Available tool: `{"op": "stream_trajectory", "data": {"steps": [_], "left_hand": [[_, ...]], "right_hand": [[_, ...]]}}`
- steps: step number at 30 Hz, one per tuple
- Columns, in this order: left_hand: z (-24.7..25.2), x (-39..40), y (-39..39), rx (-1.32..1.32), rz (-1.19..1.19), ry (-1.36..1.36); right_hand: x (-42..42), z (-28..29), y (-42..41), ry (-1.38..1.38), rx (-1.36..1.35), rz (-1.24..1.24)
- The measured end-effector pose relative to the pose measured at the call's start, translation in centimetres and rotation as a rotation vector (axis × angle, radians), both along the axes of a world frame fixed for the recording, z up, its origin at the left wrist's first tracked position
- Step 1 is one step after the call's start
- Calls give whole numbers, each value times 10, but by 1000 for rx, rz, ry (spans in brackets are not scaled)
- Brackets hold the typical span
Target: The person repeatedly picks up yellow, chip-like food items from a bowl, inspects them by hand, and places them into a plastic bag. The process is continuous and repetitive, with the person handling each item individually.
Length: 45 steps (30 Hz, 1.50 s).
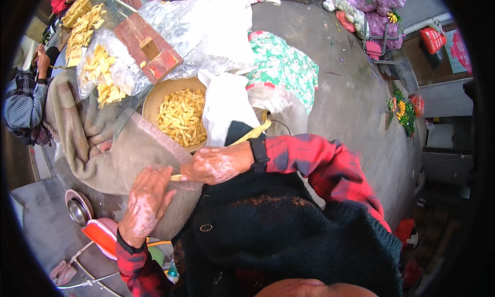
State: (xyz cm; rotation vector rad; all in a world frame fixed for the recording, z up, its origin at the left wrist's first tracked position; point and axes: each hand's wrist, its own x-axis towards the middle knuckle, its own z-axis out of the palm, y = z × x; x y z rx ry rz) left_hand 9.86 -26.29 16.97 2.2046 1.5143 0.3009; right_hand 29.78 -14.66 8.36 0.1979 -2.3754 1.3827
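Note:
My right hand (217,165) grips a long pale yellow strip (253,132), which looks like tofu skin. Its broad tail trails back over my wrist, and a thin end pokes out ahead of the knuckles. At that thin end is my left hand (143,206), back upward and slightly blurred; its thumb stands off from the fingers, whose undersides are hidden. Just beyond my hands, a round tan basin (150,100) contains many short, folded or knotted yellow pieces (181,117). A beige blanket (127,157) lies beneath the hands.
A reddish board (133,37) with a wooden block (150,48) lies past the basin. Yellow strips (101,66) fill a plastic bag at left. Another person's hand (42,63) is farther left. White cloth (224,103) borders the basin. Metal bowls (78,210) sit on the floor.

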Motion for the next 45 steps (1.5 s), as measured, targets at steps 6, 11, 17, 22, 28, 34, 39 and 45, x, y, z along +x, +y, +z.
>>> {"op": "stream_trajectory", "data": {"steps": [6,11,17,22,28,34,39,45], "left_hand": [[-21,5,-15,-113,-57,-190],[-6,-29,-33,-381,32,-374],[-3,-43,-54,-118,485,-1383],[-10,-24,-31,178,430,-2021],[-21,16,-9,299,292,-652],[-40,26,-4,324,138,-320],[-48,27,-14,187,153,-272],[-60,34,-14,348,123,-229]], "right_hand": [[18,10,-9,-221,-61,79],[19,19,-11,-224,-71,58],[-20,37,-14,151,-61,-79],[-42,50,-19,75,-153,-177],[-28,22,-19,84,-219,-261],[1,2,-21,-177,-476,-206],[2,9,-30,-234,-634,-218],[7,6,-30,-429,-778,-189]]}}
